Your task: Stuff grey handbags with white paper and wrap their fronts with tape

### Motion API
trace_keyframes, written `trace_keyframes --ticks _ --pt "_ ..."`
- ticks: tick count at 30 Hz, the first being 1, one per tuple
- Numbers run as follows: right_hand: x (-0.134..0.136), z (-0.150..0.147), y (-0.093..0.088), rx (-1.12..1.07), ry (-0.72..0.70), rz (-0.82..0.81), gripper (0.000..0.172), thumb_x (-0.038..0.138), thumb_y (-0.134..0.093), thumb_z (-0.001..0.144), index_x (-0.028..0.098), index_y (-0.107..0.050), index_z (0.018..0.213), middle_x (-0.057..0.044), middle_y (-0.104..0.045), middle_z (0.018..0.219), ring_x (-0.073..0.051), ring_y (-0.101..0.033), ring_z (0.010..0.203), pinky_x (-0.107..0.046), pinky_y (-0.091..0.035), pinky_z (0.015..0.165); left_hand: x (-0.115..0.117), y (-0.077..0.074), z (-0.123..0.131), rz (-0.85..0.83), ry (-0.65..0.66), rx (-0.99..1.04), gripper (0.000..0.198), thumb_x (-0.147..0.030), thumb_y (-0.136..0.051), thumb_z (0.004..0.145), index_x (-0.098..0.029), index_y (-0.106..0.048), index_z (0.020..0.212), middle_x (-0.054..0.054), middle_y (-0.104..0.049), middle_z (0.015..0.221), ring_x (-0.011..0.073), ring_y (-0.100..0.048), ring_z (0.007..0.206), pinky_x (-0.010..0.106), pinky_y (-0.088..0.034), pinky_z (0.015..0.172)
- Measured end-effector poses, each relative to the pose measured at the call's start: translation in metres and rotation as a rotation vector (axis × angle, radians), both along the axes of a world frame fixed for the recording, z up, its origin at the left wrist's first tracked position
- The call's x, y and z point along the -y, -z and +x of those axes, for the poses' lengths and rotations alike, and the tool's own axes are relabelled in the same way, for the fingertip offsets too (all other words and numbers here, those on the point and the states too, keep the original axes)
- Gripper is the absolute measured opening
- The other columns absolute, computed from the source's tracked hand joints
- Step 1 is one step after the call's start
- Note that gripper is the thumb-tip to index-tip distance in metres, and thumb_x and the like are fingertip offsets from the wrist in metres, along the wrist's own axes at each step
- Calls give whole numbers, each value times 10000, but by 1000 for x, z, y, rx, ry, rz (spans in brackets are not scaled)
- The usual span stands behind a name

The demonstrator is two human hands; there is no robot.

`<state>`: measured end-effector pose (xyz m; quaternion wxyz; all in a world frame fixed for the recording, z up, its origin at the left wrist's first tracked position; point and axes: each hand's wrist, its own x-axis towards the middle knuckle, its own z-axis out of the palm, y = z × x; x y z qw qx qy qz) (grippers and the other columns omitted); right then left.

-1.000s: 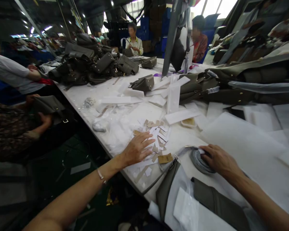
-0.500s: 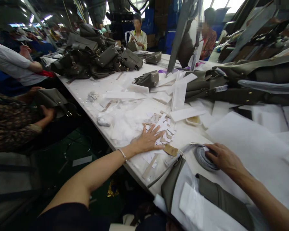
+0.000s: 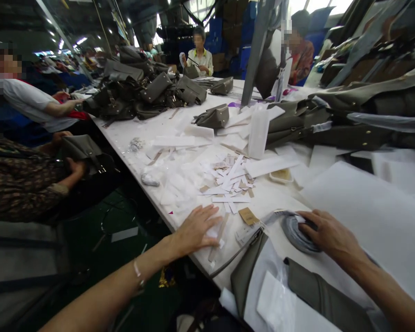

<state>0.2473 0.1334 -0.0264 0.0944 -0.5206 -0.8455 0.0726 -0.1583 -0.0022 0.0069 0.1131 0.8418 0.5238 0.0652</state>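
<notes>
My left hand (image 3: 198, 230) hovers low over the near edge of the white table, fingers stretched out. Under and beside it lie clear plastic and a narrow brown strip (image 3: 218, 237). Beyond it is a pile of cut paper strips (image 3: 231, 182). My right hand (image 3: 332, 235) has its thumb and fingers curled on the rim of a grey coiled roll (image 3: 291, 229), which lies flat. In front of me rests a dark olive handbag (image 3: 244, 272) with white sheets and plastic wrap around it, and a brown card tag (image 3: 248, 216) lies by its strap.
Heaped olive bags (image 3: 152, 87) cover the far left of the table (image 3: 124, 133). A grey metal post (image 3: 256, 55) stands at the back. Large white sheets (image 3: 359, 198) spread on the right. At left, a co-worker in a patterned sleeve (image 3: 17, 184) holds a bag.
My left hand has drawn back from the paper strips toward the table's near edge, uncovering the pile. My right hand stays at the roll. The view has shifted slightly.
</notes>
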Motion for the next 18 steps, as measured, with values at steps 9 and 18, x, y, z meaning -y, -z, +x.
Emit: trace_keyframes --ticks 9,18 --pt "-4 4 6 -38 -31 -11 376 455 -495 845 240 -717 1059 -87 -683 864 -292 -639 868 -422 -515 800 12 39 31 80 -47 86 583 -483 -645 868 -190 -503 1352 145 -482 1460 296 -376 1403 552 -140 1198" --pt "0 -3 -2 -29 0 -47 389 444 -473 863 231 -713 1084 -87 -674 920 -276 -635 920 -415 -502 849 -114 22 44 145 85 32 292 -381 -566 956 -150 -618 1126 120 -625 1202 248 -566 1155 376 -433 987"
